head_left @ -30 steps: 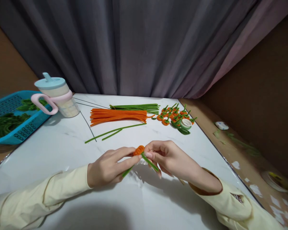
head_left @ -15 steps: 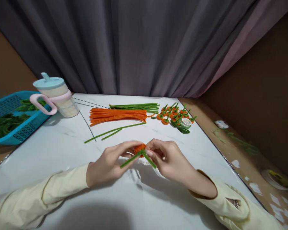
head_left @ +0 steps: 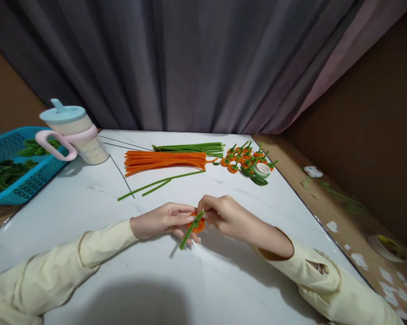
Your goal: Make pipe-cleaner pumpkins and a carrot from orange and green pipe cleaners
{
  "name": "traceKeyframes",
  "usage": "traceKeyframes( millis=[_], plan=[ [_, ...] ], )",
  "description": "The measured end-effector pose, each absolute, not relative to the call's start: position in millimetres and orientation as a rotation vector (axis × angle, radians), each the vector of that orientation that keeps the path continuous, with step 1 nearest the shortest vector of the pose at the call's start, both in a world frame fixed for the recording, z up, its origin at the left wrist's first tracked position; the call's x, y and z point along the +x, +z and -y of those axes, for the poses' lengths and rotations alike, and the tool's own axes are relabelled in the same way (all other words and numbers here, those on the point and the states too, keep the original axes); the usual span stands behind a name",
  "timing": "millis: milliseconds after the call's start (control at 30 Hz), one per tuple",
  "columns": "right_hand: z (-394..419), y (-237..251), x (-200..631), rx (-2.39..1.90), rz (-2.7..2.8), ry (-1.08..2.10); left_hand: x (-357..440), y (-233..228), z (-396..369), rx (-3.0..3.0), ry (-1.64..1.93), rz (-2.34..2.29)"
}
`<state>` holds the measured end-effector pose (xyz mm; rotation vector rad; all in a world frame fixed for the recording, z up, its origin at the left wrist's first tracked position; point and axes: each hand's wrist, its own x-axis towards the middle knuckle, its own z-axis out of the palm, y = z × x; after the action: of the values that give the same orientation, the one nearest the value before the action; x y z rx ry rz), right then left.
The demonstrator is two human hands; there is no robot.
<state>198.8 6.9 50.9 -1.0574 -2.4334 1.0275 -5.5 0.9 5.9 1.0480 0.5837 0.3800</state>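
Orange coil point(head_left: 199, 227) sits between your two hands, held just above the near part of the white table point(head_left: 230, 289). Far left, a blue basket point(head_left: 30, 188) stands beside a lidded cup point(head_left: 95, 151). Your left hand point(head_left: 159, 221) is closed lightly on the coil's left side, some fingers reaching underneath. Beyond it lie loose green strips point(head_left: 156, 183) and an orange bundle point(head_left: 166, 162). One green strip point(head_left: 186, 238) slants across the coil's face; your right hand point(head_left: 225, 216) pinches near its upper end, thumb and forefinger almost together. You seem to be fixing that strip to the coil. The next move likely calls for a steady left hold and a firm right twist, resembling the stemmed orange pieces point(head_left: 233, 168) at right.
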Motion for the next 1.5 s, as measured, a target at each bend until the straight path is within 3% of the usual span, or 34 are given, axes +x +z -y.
traceKeyframes(
  millis=[500,800,1000,1233,1500],
  plan=[
    [-18.4,44.0,203.5,-0.874,2.575,1.062,-1.6,-1.2,5.7,0.891,0.454,-0.644],
    [-19.8,54.3,209.6,-1.019,2.489,1.006,-0.7,-2.5,6.6,0.898,0.481,-0.653],
    [-7.2,31.8,217.5,-1.162,2.275,1.471,-0.9,-5.1,7.2,0.920,0.504,-0.633],
    [8.0,14.1,208.0,-1.093,2.204,1.373,0.6,-6.1,8.8,0.998,0.527,-0.727],
    [14.9,5.3,202.0,-1.137,1.807,1.703,4.1,-4.8,11.9,1.021,0.551,-0.746]
  ],
)
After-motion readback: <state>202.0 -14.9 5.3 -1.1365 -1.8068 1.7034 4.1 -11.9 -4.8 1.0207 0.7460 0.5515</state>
